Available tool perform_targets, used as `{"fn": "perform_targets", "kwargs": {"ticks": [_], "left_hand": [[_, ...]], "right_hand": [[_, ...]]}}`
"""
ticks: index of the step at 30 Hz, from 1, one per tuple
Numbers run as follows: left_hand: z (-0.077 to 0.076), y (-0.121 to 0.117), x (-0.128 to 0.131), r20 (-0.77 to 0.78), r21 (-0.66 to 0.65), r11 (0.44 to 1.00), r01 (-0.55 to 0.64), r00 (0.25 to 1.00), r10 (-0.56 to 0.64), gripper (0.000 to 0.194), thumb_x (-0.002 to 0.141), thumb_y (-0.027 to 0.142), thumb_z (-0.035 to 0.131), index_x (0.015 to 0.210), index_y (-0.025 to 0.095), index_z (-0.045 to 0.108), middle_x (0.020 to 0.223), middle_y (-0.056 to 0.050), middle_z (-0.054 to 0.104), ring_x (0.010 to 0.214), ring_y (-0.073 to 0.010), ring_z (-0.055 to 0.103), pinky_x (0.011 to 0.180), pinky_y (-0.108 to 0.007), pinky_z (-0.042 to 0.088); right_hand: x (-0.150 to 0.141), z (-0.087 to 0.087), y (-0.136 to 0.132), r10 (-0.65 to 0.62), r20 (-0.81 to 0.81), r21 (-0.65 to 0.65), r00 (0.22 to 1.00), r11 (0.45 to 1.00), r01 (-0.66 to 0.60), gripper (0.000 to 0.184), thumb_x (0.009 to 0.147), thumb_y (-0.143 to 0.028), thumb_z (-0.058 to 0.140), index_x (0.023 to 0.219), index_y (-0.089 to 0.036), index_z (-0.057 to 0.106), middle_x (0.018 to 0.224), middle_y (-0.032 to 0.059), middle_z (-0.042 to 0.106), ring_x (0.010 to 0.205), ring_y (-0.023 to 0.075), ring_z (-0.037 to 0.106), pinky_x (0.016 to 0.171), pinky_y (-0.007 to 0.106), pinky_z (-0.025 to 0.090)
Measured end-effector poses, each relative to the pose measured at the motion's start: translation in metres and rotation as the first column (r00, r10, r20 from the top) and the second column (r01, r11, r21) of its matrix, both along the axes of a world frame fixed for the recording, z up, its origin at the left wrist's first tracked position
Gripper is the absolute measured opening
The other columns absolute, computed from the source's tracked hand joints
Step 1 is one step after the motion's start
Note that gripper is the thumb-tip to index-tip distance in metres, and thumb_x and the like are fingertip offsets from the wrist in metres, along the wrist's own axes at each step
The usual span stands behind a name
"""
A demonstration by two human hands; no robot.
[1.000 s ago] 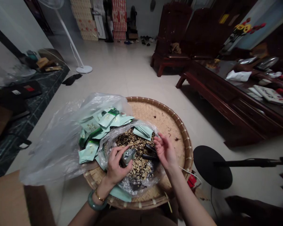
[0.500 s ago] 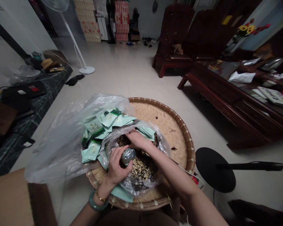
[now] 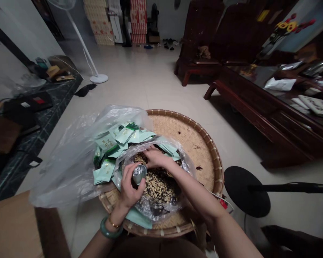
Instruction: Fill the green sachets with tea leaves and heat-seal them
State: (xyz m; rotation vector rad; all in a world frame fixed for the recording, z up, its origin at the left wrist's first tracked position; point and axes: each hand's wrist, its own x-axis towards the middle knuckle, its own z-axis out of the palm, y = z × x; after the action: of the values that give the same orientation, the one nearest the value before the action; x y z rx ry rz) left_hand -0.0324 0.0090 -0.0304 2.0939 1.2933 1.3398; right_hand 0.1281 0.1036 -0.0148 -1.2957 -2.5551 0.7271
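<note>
My left hand [image 3: 129, 188] is wrapped round a small foil pouch [image 3: 140, 175], its silvery mouth turned up toward me. Beyond it, my right hand [image 3: 154, 157] reaches into a clear plastic bag [image 3: 187, 161] with fingers curled down; their tips are partly hidden, so what they grip cannot be made out. Inside that bag lies a loose dried mix [image 3: 161, 188] of pale flakes and dark strands. Pale green packets [image 3: 106, 141] are heaped to the left, partly within a larger clear bag [image 3: 67, 165]. Everything rests on a round woven bamboo tray [image 3: 207, 179].
Dark bits [image 3: 199, 167] lie on the tray's right side. A cardboard box [image 3: 13, 225] stands at lower left, a round black stand base [image 3: 246, 191] at right. Farther off are a white fan stand [image 3: 99, 78] and a dark wooden table [image 3: 269, 122].
My left hand has shifted slightly left with the pouch, which now shows its silvery opening more. My right hand stays in the bag, its fingers slightly moved.
</note>
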Motion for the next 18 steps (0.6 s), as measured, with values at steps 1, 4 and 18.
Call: {"fn": "perform_targets", "kwargs": {"ticks": [1,4,18], "left_hand": [[0.000,-0.001,-0.001,-0.002,-0.009,1.000,-0.005,1.000,0.005,0.041,0.080,0.022,0.054,0.120,0.015,0.050,0.110,-0.013,0.057,0.103,-0.0267,0.056,0.088,-0.044,0.050],[-0.001,-0.003,-0.006,0.015,-0.046,0.999,-0.011,1.000,0.011,0.042,0.080,0.024,0.052,0.121,0.016,0.050,0.112,-0.013,0.057,0.104,-0.0282,0.056,0.089,-0.047,0.049],[-0.002,-0.004,-0.007,0.086,-0.072,0.997,0.036,0.996,-0.030,0.041,0.082,0.024,0.051,0.122,0.018,0.048,0.116,-0.012,0.056,0.108,-0.0288,0.054,0.091,-0.049,0.047]], "right_hand": [[-0.002,0.000,0.000,0.024,-0.002,-0.012,1.000,1.000,-0.024,0.081,0.060,-0.035,0.082,0.131,-0.016,0.046,0.130,0.0161,0.049,0.120,0.0324,0.044,0.099,0.043,0.036],[0.004,0.003,-0.011,0.082,0.038,-0.066,0.996,0.995,-0.079,0.078,0.060,-0.032,0.083,0.129,-0.019,0.050,0.122,0.0147,0.053,0.108,0.0308,0.052,0.090,0.041,0.042],[0.014,-0.013,-0.025,-0.082,-0.133,-0.219,0.988,0.974,0.051,0.038,0.071,-0.028,0.077,0.106,-0.019,0.065,0.099,0.0064,0.056,0.092,0.0207,0.055,0.084,0.031,0.043]]}}
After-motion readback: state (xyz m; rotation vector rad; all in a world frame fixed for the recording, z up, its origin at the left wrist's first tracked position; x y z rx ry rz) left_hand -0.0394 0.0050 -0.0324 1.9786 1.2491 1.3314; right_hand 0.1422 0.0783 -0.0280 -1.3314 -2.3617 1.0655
